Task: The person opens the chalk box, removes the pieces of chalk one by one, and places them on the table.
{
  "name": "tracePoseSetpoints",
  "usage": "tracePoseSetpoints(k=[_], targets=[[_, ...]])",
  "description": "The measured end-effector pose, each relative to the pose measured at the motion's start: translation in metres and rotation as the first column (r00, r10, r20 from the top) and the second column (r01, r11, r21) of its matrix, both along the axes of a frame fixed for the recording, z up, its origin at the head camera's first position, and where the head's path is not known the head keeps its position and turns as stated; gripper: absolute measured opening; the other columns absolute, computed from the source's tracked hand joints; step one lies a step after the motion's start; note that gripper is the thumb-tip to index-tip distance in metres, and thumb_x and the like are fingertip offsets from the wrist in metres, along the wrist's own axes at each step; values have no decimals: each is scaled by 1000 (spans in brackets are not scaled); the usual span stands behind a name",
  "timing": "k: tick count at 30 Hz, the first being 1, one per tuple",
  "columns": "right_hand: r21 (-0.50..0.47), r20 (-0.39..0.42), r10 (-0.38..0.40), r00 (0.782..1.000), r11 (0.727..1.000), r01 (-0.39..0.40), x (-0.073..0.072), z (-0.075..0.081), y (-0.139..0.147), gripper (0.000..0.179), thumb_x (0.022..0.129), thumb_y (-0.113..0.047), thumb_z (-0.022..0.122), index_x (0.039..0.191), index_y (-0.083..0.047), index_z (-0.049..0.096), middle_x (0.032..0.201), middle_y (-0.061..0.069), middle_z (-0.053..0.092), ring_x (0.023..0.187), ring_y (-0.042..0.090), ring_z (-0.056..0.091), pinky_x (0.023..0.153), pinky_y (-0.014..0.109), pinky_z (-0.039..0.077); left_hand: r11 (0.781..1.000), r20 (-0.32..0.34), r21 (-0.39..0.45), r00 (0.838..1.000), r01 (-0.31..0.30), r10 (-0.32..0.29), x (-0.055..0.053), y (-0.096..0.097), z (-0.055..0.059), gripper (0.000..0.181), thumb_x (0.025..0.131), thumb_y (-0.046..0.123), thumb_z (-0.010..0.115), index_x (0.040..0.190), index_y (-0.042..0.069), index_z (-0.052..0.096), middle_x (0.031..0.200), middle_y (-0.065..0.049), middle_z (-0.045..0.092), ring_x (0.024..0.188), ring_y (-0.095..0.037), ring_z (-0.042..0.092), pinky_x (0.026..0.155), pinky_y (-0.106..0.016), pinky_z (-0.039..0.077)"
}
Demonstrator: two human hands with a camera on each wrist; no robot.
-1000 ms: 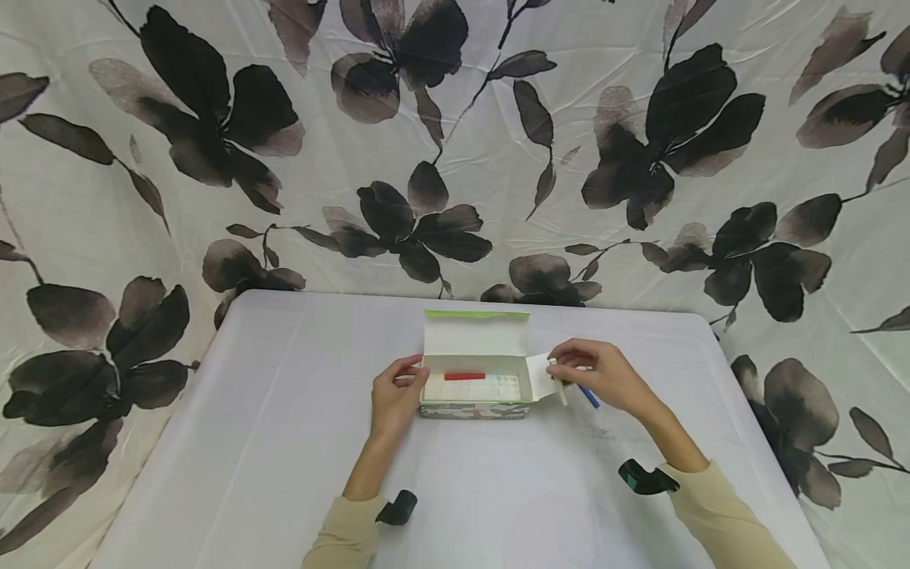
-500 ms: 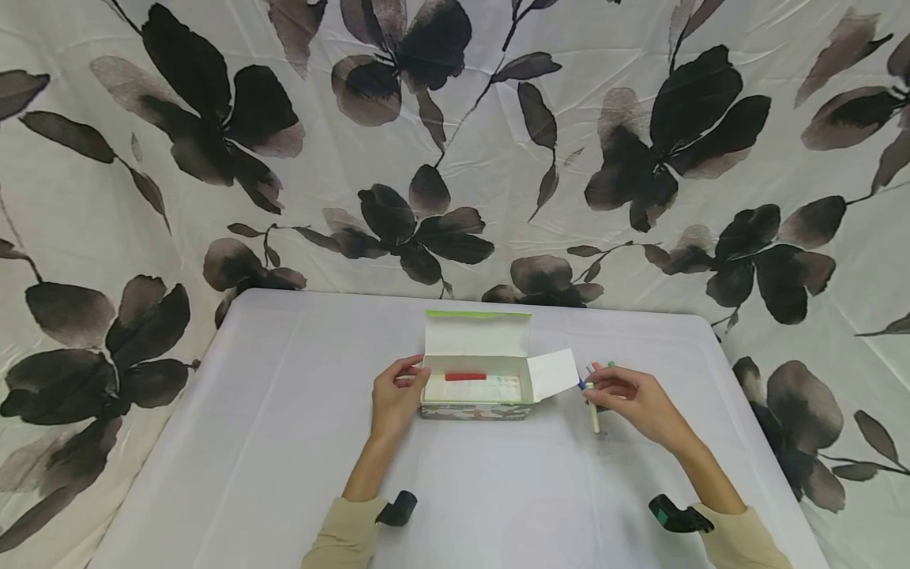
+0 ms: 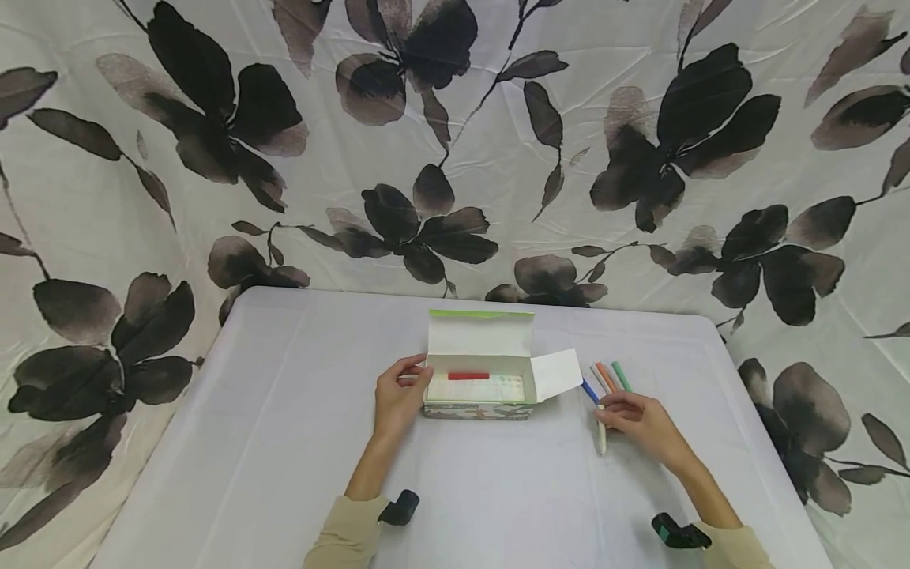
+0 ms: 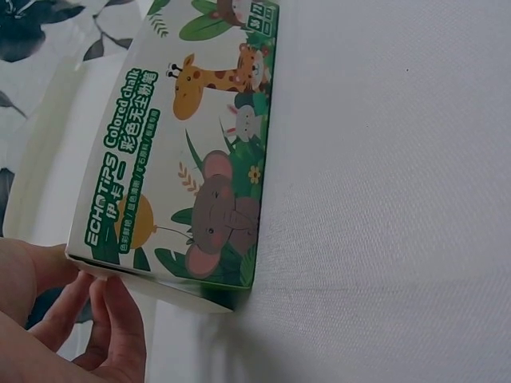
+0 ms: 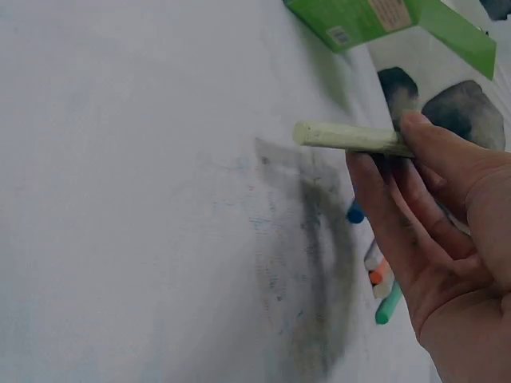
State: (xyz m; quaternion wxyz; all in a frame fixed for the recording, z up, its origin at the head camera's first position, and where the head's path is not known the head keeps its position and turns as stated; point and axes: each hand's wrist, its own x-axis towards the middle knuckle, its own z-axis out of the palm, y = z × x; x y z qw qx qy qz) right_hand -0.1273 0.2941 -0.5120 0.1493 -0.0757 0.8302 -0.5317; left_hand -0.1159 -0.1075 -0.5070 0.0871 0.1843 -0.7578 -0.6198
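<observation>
A box of colored chalk with animal pictures on its front stands with its lid raised and a side flap folded out to the right. My left hand grips the box's left end, thumb and fingers at the corner. Inside the box, a red chalk stick lies on top of pale sticks. Thumb and fingers of my right hand pinch a pale yellow-green chalk stick, held over the table right of the box. Beyond that hand lie blue, orange and green chalk sticks.
A whitish stick lies between the blue and orange ones. Faint chalk smudges mark the white tablecloth. Behind the table hangs a floral cloth.
My right hand has carried the pale chalk stick from beside the box flap rightward and toward me, uncovering the sticks on the table. The left hand has stayed at the box.
</observation>
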Motion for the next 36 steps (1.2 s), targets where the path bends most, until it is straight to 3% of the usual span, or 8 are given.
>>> tracePoseSetpoints(k=[6, 13, 18, 26, 36], targets=[[29, 3, -28, 1000, 999, 28, 2, -15, -1, 39, 95, -17, 75, 119, 11, 63, 102, 18, 73, 87, 15, 72, 75, 30, 61, 1000, -7, -5, 1000, 0, 0, 0, 2, 0, 26, 93, 9, 74, 119, 4, 75, 103, -14, 69, 87, -24, 65, 67, -19, 48], [240, -159, -58, 986, 966, 96, 3, -22, -7, 31, 93, -24, 79, 108, 2, 71, 93, 6, 73, 79, 13, 68, 69, 24, 54, 1000, -12, -8, 1000, 5, -5, 1, 3, 1, 27, 93, 9, 74, 119, 4, 74, 103, -14, 69, 87, -24, 65, 67, -19, 49], [289, -229, -51, 972, 950, 118, 3, -21, -11, 27, 92, -20, 79, 105, 3, 71, 86, 4, 71, 74, 13, 64, 65, 23, 52, 1000, -1, 4, 1000, 7, -7, 1, 3, 1, 27, 93, 10, 74, 120, 6, 75, 103, -12, 68, 87, -23, 63, 68, -20, 49], [304, -277, -52, 959, 942, 139, 1, -1, -16, 19, 98, -10, 70, 109, 5, 70, 87, 6, 69, 75, 15, 62, 62, 23, 50, 1000, 0, -1, 1000, 3, -3, -1, 4, -1, 27, 93, 10, 74, 119, 6, 75, 102, -11, 68, 85, -20, 62, 67, -20, 48], [251, -361, -45, 932, 957, 143, -12, 30, -21, 20, 101, -12, 67, 111, 5, 69, 99, 14, 72, 90, 29, 71, 75, 19, 54, 1000, 2, -14, 1000, 5, -5, 0, 2, -1, 26, 94, 11, 74, 120, 7, 75, 103, -11, 68, 85, -18, 61, 66, -20, 47]])
